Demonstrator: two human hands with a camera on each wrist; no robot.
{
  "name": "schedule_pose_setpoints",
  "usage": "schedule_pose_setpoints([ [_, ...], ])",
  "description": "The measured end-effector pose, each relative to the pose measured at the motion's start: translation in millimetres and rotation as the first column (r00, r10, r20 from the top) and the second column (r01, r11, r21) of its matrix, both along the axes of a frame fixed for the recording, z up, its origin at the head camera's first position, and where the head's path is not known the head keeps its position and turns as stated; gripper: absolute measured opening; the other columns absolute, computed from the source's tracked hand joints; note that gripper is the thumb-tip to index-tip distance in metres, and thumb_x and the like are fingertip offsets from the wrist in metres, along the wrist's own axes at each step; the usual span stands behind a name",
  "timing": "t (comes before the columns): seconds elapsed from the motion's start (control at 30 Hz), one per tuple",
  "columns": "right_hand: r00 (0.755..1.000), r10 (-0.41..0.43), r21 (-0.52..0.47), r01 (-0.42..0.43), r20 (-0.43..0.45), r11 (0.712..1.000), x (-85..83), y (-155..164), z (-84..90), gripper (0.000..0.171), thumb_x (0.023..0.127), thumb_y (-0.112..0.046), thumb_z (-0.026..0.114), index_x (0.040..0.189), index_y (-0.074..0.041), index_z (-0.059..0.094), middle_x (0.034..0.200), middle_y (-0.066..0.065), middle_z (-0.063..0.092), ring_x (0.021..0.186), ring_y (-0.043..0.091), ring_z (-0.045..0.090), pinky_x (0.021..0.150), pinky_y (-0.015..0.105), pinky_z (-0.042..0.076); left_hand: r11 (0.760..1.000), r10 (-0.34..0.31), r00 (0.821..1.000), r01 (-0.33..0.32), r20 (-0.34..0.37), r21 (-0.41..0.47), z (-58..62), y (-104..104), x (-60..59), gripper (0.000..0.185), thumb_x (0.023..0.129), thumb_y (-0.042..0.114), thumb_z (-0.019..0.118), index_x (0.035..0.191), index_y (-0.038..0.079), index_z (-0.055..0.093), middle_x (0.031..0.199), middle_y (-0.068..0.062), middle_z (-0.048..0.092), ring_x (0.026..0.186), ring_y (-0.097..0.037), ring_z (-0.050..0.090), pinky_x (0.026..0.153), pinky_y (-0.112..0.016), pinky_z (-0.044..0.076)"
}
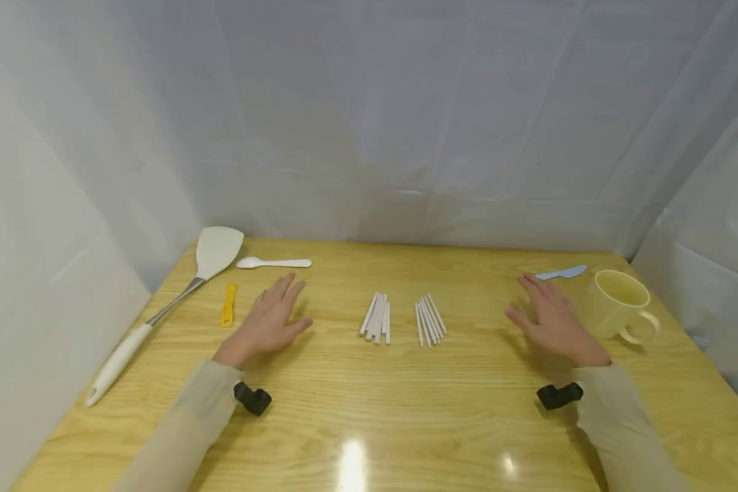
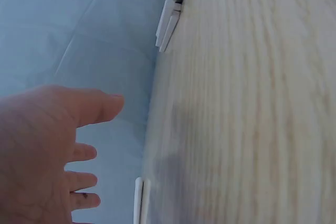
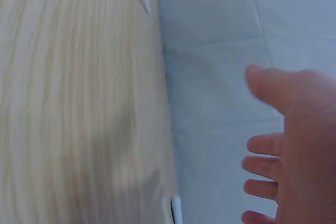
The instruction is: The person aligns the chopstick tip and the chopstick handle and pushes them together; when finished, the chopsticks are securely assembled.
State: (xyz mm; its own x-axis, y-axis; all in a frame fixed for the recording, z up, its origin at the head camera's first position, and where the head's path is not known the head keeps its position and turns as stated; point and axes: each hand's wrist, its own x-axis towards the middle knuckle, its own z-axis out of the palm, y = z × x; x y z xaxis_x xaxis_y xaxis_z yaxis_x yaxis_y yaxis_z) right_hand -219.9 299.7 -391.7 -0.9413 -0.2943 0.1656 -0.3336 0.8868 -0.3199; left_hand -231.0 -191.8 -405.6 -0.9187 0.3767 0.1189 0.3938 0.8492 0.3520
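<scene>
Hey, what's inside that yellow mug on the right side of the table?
The yellow mug looks empty: its pale inner wall shows down from the rim, with nothing sticking out. The very bottom is hidden by the near wall. The right hand hovers beside it, not holding it.

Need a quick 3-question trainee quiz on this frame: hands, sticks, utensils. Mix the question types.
1. True or false: the left hand grips the yellow tool.
2. Multiple choice: the white sticks on the table lie in
A. one heap
B. two separate bundles
C. inside the cup
3. Fill in: the cream cup stands just beyond the ___ hand, with the blue knife behind it.

Key
1. False. It hovers open, fingers straight, beside the tool and holding nothing.
2. B. The second bundle lies apart from the first, between the hands.
3. Right. The right hand is also open and empty.
</scene>
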Motion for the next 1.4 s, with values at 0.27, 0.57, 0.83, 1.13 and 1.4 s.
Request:
schedule_pose_setpoints([
  [0.27, 0.994, 0.108, -0.110, -0.110, -0.024, 0.988, -10.5, -28.7, -4.2, 0.055, 0.100, -0.023, 0.051, 0.139, 0.012, 0.036, 0.137, 0.032, 0.042, 0.124, 0.048, 0.041, 0.100, 0.061, 0.034, 0.992, -0.014, 0.999, 0.020, -0.044, 0.128, -4.5, 7.1, -2.6, 0.061, 0.093, 0.022, 0.061, 0.141, -0.006, 0.036, 0.144, -0.030, 0.034, 0.132, -0.044, 0.033, 0.105, -0.059, 0.033],
  [0.57, 0.988, 0.145, -0.062, -0.148, -0.055, 0.987, -18.5, -60.0, -18.7, 0.031, 0.095, -0.019, 0.059, 0.118, 0.002, 0.061, 0.108, 0.015, 0.061, 0.093, 0.027, 0.059, 0.077, 0.042, 0.050, 0.986, 0.032, 0.988, -0.006, -0.152, 0.169, -12.8, 29.5, -3.7, 0.042, 0.091, 0.021, 0.063, 0.124, -0.004, 0.053, 0.112, -0.018, 0.053, 0.100, -0.030, 0.048, 0.079, -0.043, 0.045],
  [0.83, 0.982, 0.184, -0.134, -0.187, -0.031, 0.973, -24.4, -80.6, -20.0, 0.008, 0.092, -0.012, 0.063, 0.094, -0.007, 0.067, 0.082, 0.001, 0.061, 0.070, 0.010, 0.053, 0.063, 0.028, 0.045, 0.932, -0.028, 0.997, 0.053, -0.072, 0.359, -27.3, 46.7, -12.3, 0.025, 0.091, 0.012, 0.064, 0.110, -0.003, 0.063, 0.096, -0.012, 0.062, 0.090, -0.024, 0.055, 0.079, -0.037, 0.047],
  [1.13, 0.996, 0.088, -0.148, -0.088, -0.010, 0.985, -22.5, -101.9, -29.1, 0.006, 0.088, -0.017, 0.066, 0.087, -0.011, 0.068, 0.065, -0.005, 0.054, 0.057, 0.007, 0.045, 0.054, 0.025, 0.038, 0.885, -0.080, 0.997, 0.075, -0.010, 0.459, -42.6, 64.4, -7.6, 0.011, 0.090, 0.010, 0.064, 0.098, 0.003, 0.070, 0.087, -0.004, 0.065, 0.077, -0.013, 0.055, 0.069, -0.027, 0.046],
  [1.4, 0.999, 0.042, -0.215, -0.038, 0.012, 0.976, -25.2, -117.7, -31.9, 0.010, 0.088, -0.018, 0.068, 0.089, -0.008, 0.068, 0.059, -0.003, 0.050, 0.052, 0.009, 0.043, 0.050, 0.026, 0.035, 0.869, -0.052, 0.994, -0.001, 0.094, 0.494, -34.3, 78.0, -13.6, 0.012, 0.089, 0.019, 0.067, 0.091, 0.006, 0.069, 0.077, -0.002, 0.063, 0.067, -0.010, 0.053, 0.061, -0.023, 0.044],
])
